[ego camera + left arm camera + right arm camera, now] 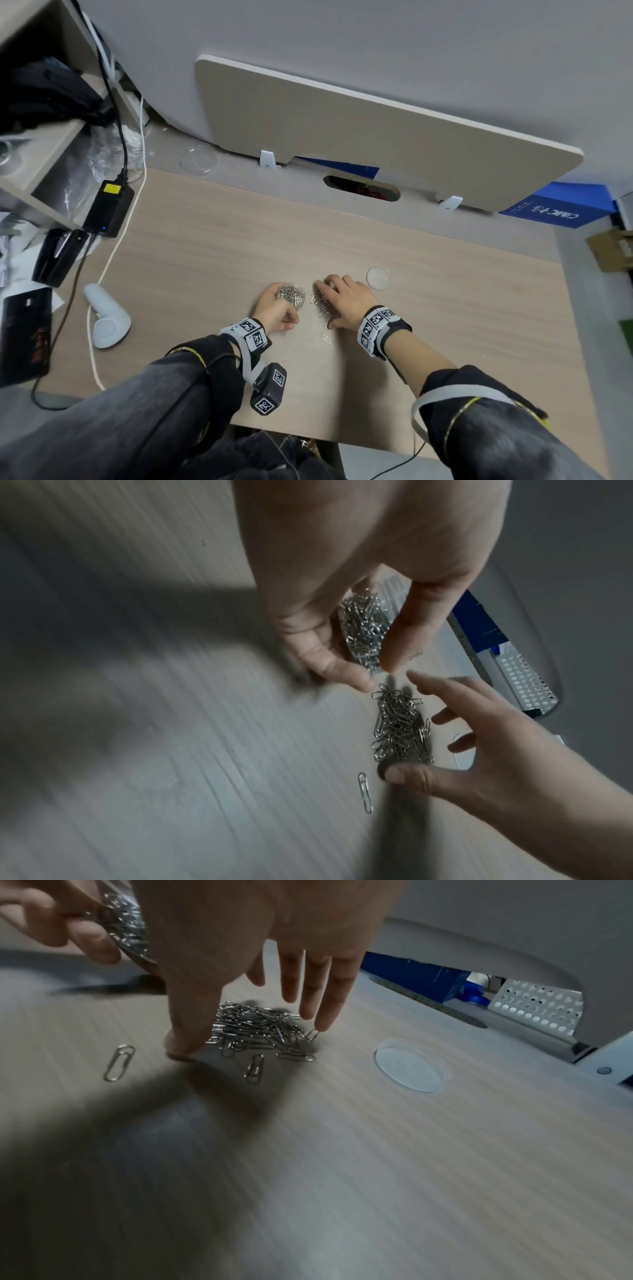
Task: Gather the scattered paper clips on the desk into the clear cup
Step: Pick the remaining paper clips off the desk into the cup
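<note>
The counter [428,325], a pale wood-grain surface, carries all task items near its front edge. A beige divider panel [359,126] stands along its far side. At the left edge lie a black power adapter [109,209] and a white controller [106,317].

The left hand [274,310] grips the clear cup [291,295], fingers and thumb curled round its sides. The cup is tilted, with its open mouth turned toward the pile, and it holds a dense mass of silver clips; in the left wrist view the cup [368,627] sits between thumb and fingers. Whether its lower edge touches the counter cannot be told.

The right hand [346,303] is spread over the pile of paper clips [320,306], holding nothing. Its fingers are straight and splayed on the far side of the pile, its thumb [186,1039] pressed to the counter at the near side. The pile [260,1027] lies on the counter just beside the cup mouth, between the two hands.

A round clear lid [377,278] lies flat to the right of the right hand, apart from it.

One single paper clip [325,338] lies alone, nearer the front edge than the pile. Two further loose clips [254,1068] lie just beside the pile.
</note>
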{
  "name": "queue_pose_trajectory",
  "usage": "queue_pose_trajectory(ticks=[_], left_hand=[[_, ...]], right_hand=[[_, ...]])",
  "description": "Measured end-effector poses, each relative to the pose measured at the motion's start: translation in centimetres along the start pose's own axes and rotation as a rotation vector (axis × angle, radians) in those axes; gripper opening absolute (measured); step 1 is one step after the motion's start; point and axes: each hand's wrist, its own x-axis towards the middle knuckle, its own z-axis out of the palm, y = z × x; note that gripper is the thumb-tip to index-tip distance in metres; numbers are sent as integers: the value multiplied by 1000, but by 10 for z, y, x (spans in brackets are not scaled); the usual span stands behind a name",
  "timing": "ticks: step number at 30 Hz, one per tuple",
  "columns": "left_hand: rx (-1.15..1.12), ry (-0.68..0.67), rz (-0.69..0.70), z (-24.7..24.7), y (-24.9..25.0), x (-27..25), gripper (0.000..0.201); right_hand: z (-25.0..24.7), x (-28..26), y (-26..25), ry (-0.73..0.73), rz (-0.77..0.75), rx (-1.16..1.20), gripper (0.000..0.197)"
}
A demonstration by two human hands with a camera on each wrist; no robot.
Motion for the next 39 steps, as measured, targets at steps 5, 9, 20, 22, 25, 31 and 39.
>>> queue_pose_trajectory(ticks=[5, 9, 20, 22, 25, 31, 39], left_hand=[[5, 9, -6, -3, -5, 1, 64], [6, 15, -4, -5, -6, 1, 63], [12, 16, -15, -7, -8, 4, 60], [12, 16, -14, -7, -7, 5, 60], [6, 18, -16, -5, -6, 5, 62], [15, 23, -15, -5, -4, 8, 63], [46, -38, -4, 12, 2, 7, 60]], right_hand=[[0, 10, -4, -19, 10, 1, 60], [0, 13, -6, -8, 31, 35, 34], [-1, 17, -7, 33, 13, 42, 23], [-2, 18, -7, 38, 9, 45, 25], [-1, 20, -6, 28, 15, 52, 26], [-1, 21, 0, 27, 93, 191, 30], [-28, 13, 2, 213, 364, 914, 15]])
